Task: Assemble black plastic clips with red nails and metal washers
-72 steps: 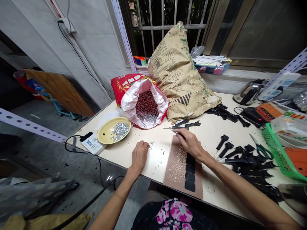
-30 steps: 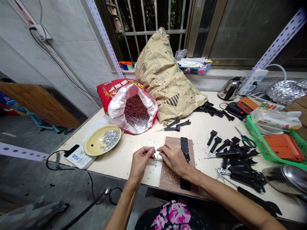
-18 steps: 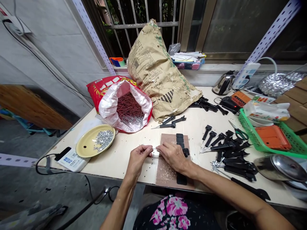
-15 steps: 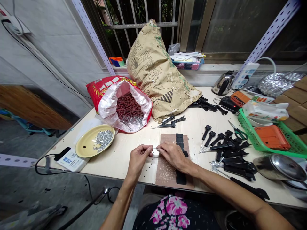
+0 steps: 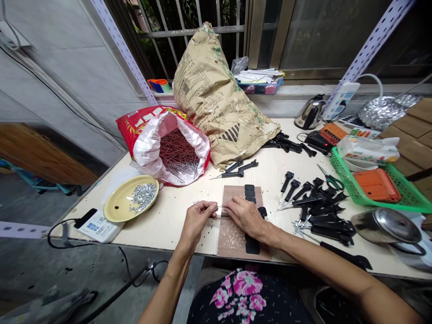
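Note:
My left hand (image 5: 197,219) and my right hand (image 5: 243,216) meet near the table's front edge, both pinched on a thin metal nail (image 5: 219,207) held level between them. The right hand rests over a brown board (image 5: 232,234) with black pads and pale grains. What the left fingertips press onto the nail is too small to make out. A red bag lined in white (image 5: 148,144) full of nails lies open behind the hands. A yellow dish (image 5: 118,211) of small silver pieces sits to the left.
A big brown paper sack (image 5: 216,94) leans at the window. Several black-handled tools (image 5: 320,216) lie to the right, with scissors (image 5: 329,178), a green basket (image 5: 388,202), a steel pot lid (image 5: 391,225) and a kettle (image 5: 310,112). A small white scale (image 5: 97,227) sits at the left corner.
My hands, apart 2.4 s ago with the left by small silver pieces, have come together on a nail. Over the last second they barely move; the view has shifted slightly.

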A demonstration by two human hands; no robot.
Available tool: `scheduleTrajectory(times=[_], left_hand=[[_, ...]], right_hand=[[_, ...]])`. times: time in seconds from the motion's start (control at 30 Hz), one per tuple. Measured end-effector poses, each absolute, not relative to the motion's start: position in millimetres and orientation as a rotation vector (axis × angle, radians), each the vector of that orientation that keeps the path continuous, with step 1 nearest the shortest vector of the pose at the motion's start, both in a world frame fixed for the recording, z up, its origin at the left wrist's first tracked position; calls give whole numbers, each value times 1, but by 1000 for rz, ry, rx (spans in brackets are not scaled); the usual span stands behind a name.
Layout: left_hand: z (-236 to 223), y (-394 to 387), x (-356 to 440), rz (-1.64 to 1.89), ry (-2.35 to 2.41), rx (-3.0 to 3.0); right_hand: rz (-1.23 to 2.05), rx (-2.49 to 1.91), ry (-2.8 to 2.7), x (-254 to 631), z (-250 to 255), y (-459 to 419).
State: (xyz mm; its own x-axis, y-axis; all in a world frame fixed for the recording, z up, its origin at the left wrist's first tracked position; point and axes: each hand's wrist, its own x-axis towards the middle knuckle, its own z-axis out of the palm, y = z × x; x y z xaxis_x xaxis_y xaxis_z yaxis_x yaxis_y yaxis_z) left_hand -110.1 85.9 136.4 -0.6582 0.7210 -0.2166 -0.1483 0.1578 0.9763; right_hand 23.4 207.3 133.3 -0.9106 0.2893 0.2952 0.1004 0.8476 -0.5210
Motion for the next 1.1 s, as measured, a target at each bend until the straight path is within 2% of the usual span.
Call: scheduleTrajectory(times=[0.13, 0.3, 0.47, 0.63, 0.93, 1.1], left_hand=[[137, 90, -108, 1614, 1697, 525], [135, 95, -104, 1591, 1635, 526], [137, 101, -102, 1573, 1594, 498], [135, 105, -100, 1564, 1536, 443], [135, 110, -95, 1575, 1395, 248], [130, 112, -91, 1535, 1415, 294]], right_hand=[[921, -318, -2528, 24, 129, 208], [777, -348, -2593, 28, 127, 211], [1066, -386, -2454, 32, 129, 216], [896, -355, -2550, 38, 128, 220], [964, -450, -2469, 42, 132, 224], [866, -483, -2538, 50, 131, 227]])
